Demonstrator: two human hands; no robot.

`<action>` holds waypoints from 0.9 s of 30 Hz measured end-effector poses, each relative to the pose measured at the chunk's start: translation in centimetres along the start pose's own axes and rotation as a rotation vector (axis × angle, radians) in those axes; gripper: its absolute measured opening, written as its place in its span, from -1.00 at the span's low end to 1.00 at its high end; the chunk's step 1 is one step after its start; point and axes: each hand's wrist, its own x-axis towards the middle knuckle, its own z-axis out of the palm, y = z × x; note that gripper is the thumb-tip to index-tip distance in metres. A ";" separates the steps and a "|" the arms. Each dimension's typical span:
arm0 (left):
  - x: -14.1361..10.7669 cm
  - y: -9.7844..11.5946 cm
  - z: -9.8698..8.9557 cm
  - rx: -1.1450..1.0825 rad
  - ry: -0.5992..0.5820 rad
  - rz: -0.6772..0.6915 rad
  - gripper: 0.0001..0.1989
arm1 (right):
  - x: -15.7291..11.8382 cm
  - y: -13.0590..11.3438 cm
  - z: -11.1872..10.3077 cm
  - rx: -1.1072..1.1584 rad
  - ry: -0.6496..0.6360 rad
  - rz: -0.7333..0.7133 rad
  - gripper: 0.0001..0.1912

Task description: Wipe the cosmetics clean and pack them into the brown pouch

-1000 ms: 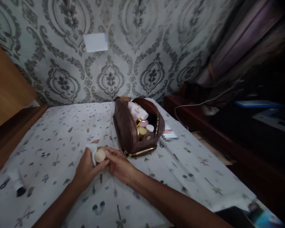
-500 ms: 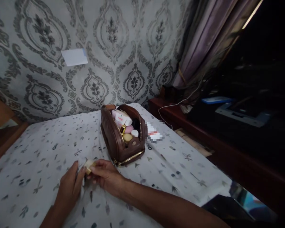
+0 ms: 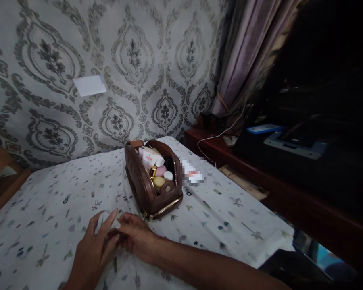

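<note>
My left hand [image 3: 92, 245] and my right hand [image 3: 139, 237] meet low over the bed, in front of the bag. A white piece that looks like thin cloth or tissue [image 3: 100, 222] shows between the left fingers. Between the two hands is a small pale item [image 3: 115, 224], pinched by my right fingers; its kind is mostly hidden. Just beyond stands a brown toiletry bag [image 3: 142, 183], its top unzipped. Inside are a white tube [image 3: 153, 159], a gold-capped small bottle [image 3: 153, 171], a yellow round item [image 3: 159, 183] and a white lid [image 3: 168, 176].
A patterned white sheet [image 3: 63, 217] covers the surface under my hands. Right of the bag lies a blurred white packet [image 3: 192, 171]. A dark red wooden ledge [image 3: 205, 141] with a white cable [image 3: 208, 139] runs along the right. The patterned wall [image 3: 87, 52] rises behind.
My left hand has turned and lifted its fingers, and the white piece now shows between them. The pale item with a gold part is now more covered. The view has shifted slightly.
</note>
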 end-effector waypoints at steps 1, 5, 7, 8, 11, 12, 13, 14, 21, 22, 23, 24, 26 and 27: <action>0.0 -0.2 0.0 -0.006 0.005 0.003 -0.58 | 0.0 0.1 0.0 -0.012 -0.007 0.001 -0.36; 0.1 -0.5 -0.1 -0.032 0.041 0.005 -0.67 | 0.0 0.4 -0.2 -0.047 -0.040 0.003 -0.35; 0.2 -0.6 -0.1 -0.040 0.054 0.013 -0.68 | 0.0 0.5 -0.2 -0.036 -0.053 0.000 -0.34; 0.1 -0.6 -0.1 -0.046 0.069 0.013 -0.69 | 0.0 0.6 -0.2 -0.030 -0.062 -0.003 -0.33; -0.2 -1.1 0.0 -0.073 0.100 0.003 -0.70 | 0.1 0.9 -0.4 -0.014 -0.083 -0.029 -0.34; -0.3 -1.3 0.1 -0.080 0.092 0.003 -0.70 | 0.2 1.0 -0.5 -0.006 -0.084 -0.033 -0.34; -0.5 -1.6 0.1 -0.084 0.078 0.004 -0.70 | 0.2 1.1 -0.6 0.005 -0.079 -0.036 -0.34; -0.7 -1.9 0.1 -0.085 0.066 0.011 -0.70 | 0.3 1.1 -0.6 0.017 -0.071 -0.039 -0.33; -1.1 -1.6 0.1 -0.030 0.103 0.108 -0.55 | 0.1 0.2 -0.3 0.030 0.058 -0.180 -0.33; -0.9 -1.1 0.1 -0.043 0.095 0.104 -0.55 | 0.0 0.1 -0.2 0.003 0.071 -0.208 -0.34; -0.8 -0.6 0.1 -0.068 0.079 0.085 -0.54 | -0.1 0.0 -0.1 -0.035 0.077 -0.240 -0.36; -0.7 0.0 0.1 -0.099 0.061 0.053 -0.55 | -0.2 -0.1 0.0 -0.082 0.077 -0.271 -0.38; -0.5 0.8 0.2 -0.161 0.035 -0.036 -0.56 | -0.5 -0.4 0.1 -0.188 0.060 -0.301 -0.42; -0.5 1.0 0.3 -0.194 0.036 -0.067 -0.57 | -0.7 -0.6 0.2 -0.238 0.050 -0.296 -0.42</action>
